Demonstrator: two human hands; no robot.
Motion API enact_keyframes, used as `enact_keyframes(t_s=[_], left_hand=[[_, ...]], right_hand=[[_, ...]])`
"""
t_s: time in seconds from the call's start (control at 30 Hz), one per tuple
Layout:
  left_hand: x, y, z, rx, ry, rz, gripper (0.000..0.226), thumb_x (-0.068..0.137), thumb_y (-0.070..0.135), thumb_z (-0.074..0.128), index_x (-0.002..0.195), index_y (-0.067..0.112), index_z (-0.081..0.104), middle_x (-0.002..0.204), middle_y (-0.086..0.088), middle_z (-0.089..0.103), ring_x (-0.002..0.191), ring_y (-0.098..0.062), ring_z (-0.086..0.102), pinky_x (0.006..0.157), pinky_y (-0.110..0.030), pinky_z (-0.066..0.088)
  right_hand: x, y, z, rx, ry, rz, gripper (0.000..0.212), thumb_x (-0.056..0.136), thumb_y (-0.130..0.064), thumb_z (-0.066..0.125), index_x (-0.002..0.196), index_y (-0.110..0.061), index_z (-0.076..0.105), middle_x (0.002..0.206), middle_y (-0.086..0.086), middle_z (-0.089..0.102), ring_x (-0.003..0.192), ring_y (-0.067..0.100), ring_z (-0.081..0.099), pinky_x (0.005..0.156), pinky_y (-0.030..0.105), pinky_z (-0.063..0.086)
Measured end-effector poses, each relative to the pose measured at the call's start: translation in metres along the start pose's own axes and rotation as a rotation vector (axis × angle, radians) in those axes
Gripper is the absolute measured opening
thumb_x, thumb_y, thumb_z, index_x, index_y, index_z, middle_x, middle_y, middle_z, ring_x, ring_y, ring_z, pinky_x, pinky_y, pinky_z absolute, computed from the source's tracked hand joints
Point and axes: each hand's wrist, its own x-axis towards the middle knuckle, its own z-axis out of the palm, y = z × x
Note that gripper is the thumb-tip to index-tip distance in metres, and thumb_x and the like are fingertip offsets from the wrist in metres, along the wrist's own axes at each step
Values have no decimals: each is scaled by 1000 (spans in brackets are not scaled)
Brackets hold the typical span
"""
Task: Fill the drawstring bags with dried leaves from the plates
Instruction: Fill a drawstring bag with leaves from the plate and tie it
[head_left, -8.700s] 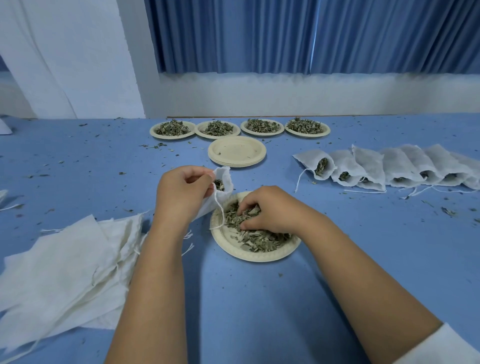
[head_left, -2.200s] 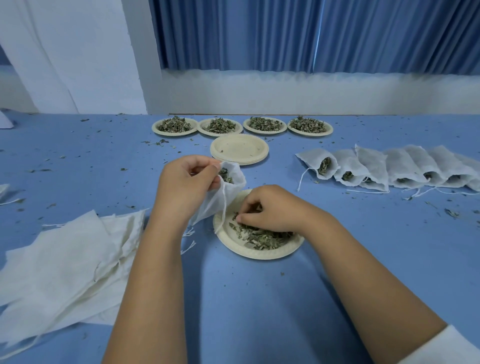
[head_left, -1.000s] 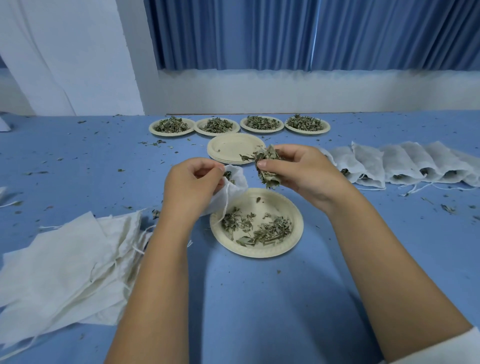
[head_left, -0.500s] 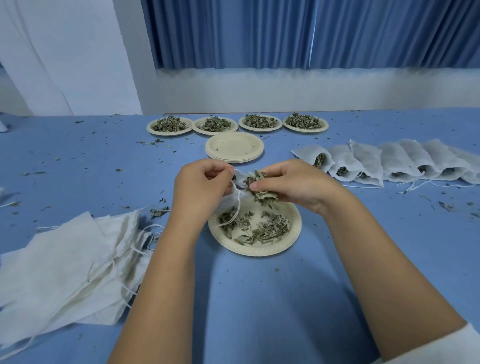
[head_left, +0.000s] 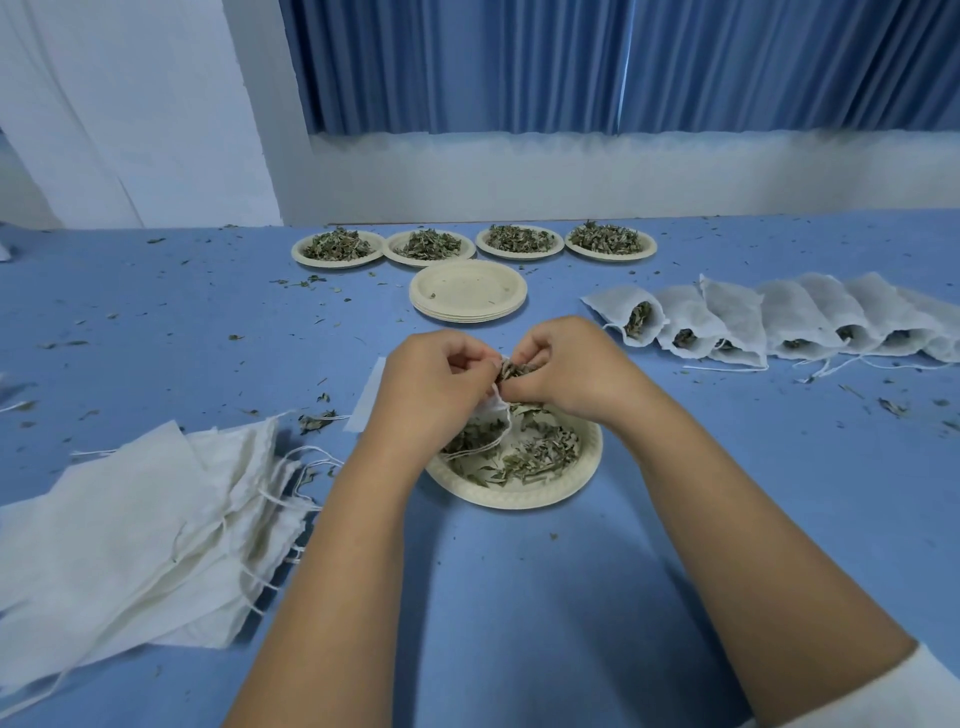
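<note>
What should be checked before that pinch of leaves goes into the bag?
1. Bag held: ok, the left grip holds the drawstring bag.
2. Leaves picked up: ok, the right grip pinches a tuft of dried leaves by the bag's top.
3. Bag mouth open: cannot tell, hidden between the hands.
4. Spill catch: ok, the plate lies right below.
5. Leaves on the plate: ok, some lie there.
6. Bag's fill: cannot tell.

Bright, even light; soft shadows on the table (head_left: 779, 467); edges bowed by the wide lens; detail slightly soft.
</note>
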Motion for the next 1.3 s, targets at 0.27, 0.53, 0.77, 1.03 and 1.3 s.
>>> enact_keyframes(t_s=[0.27, 0.53, 0.77, 1.03, 1.3], left_hand=[[0, -2, 1, 32, -6, 9, 16, 88, 13, 66, 77, 23, 72, 66, 5, 70, 68, -11, 69, 78, -42, 60], [2, -4, -2, -1, 17, 9, 16, 88, 16, 68, 76, 25, 73, 65, 9, 71, 64, -5, 69, 76, -33, 60], [3, -2, -5, -144, 28, -29, 20, 88, 12, 67, 74, 24, 72, 58, 8, 68, 55, -2, 65, 60, -17, 56], [3, -1, -11, -274, -16, -91, 13, 89, 13, 68, 79, 18, 75, 58, 4, 65, 53, -6, 60, 56, -16, 51], [-1, 3, -13, -181, -91, -22, 20, 89, 11, 68, 74, 22, 74, 59, 6, 67, 54, -5, 61, 60, -16, 52]], right_hand=[[-2, -3, 7, -137, -62, -50, 9, 76, -18, 77, 72, -18, 69, 55, -5, 52, 49, 8, 44, 49, 20, 34], [1, 1, -7, 336, -192, 61, 19, 86, -7, 64, 99, 4, 73, 83, 17, 67, 75, 14, 57, 77, 28, 52], [4, 5, 2, 535, -48, 64, 11, 78, -5, 80, 81, -14, 73, 74, 1, 74, 60, 4, 66, 55, 14, 51], [10, 11, 7, 733, -170, 221, 33, 72, -14, 85, 100, -10, 67, 95, 9, 74, 80, 16, 70, 65, 28, 59], [8, 7, 21, 582, -129, 152, 6, 85, -5, 68, 81, -9, 67, 61, -1, 64, 53, 8, 62, 53, 20, 52]])
